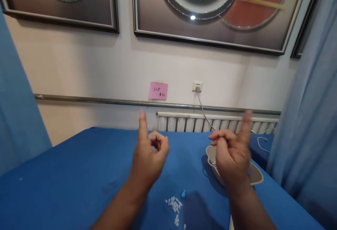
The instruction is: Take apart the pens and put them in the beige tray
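Observation:
My left hand (149,156) is raised above a blue-covered table (79,173), index finger pointing up. Its thumb and other fingers curl into a small loop with nothing visible inside. My right hand (234,156) mirrors it, the upright index finger blurred and the remaining fingers folded toward the thumb, no object showing in them. Behind the right hand sits a beige basin (256,175), partly hidden, with contents I cannot make out. Nearer me lie several small white pieces (175,203), beside a small teal piece (183,194). Neither hand appears to touch them.
Along the wall runs a metal rail (113,101) above a white radiator (181,123). A pink note (158,91) is stuck there, left of a socket (197,86) with a plugged cable. Blue curtains (302,110) hang at both sides. Framed pictures (210,30) hang above.

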Tool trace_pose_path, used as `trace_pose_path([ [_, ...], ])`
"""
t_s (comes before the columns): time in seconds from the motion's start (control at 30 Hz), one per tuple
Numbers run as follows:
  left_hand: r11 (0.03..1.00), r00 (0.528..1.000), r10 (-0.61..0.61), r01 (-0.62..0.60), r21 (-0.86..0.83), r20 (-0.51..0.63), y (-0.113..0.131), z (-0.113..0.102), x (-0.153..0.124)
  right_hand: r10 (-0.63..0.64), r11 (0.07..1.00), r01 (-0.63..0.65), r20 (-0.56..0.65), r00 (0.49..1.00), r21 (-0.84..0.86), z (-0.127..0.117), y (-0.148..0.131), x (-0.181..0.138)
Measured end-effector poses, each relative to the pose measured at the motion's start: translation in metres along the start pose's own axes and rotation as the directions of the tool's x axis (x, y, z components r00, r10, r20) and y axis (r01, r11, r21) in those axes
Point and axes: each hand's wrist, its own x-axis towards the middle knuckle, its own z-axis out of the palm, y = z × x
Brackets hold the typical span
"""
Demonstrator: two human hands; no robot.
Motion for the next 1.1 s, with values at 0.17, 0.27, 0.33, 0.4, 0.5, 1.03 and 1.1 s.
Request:
trace_pose_path([
  [0.17, 0.997, 1.000, -0.006, 0.007, 0.079, -0.012, -0.018, 0.000, 0.020, 0.189, 0.977, -0.186, 0.021, 0.982, -0.106, 0.049, -0.032, 0.101],
  [0.27, 0.998, 1.000, 0.015, -0.014, 0.063, -0.020, -0.013, -0.003, 0.014, 0.217, 0.974, -0.213, 0.040, 0.975, -0.079, 0.047, -0.034, 0.092],
  [0.33, 0.998, 1.000, 0.014, -0.014, 0.056, -0.004, -0.010, -0.002, 0.012, 0.230, 0.972, -0.227, 0.048, 0.972, -0.056, 0.046, -0.034, 0.085],
  [0.4, 0.998, 1.000, 0.007, -0.008, 0.058, 0.009, -0.008, 0.001, 0.012, 0.235, 0.971, -0.233, 0.038, 0.971, -0.046, 0.046, -0.034, 0.083],
  [0.5, 0.998, 1.000, 0.003, -0.004, 0.063, 0.016, -0.008, 0.003, 0.012, 0.229, 0.973, -0.228, 0.027, 0.973, -0.037, 0.047, -0.035, 0.087],
  [1.03, 0.996, 0.997, 0.043, -0.048, 0.079, 0.057, -0.005, 0.008, 0.006, 0.210, 0.977, -0.211, 0.025, 0.977, 0.017, 0.046, -0.041, 0.087],
  [1.1, 0.996, 0.997, 0.046, -0.051, 0.079, 0.058, -0.006, 0.008, 0.006, 0.211, 0.977, -0.211, 0.029, 0.977, 0.021, 0.046, -0.041, 0.087],
])
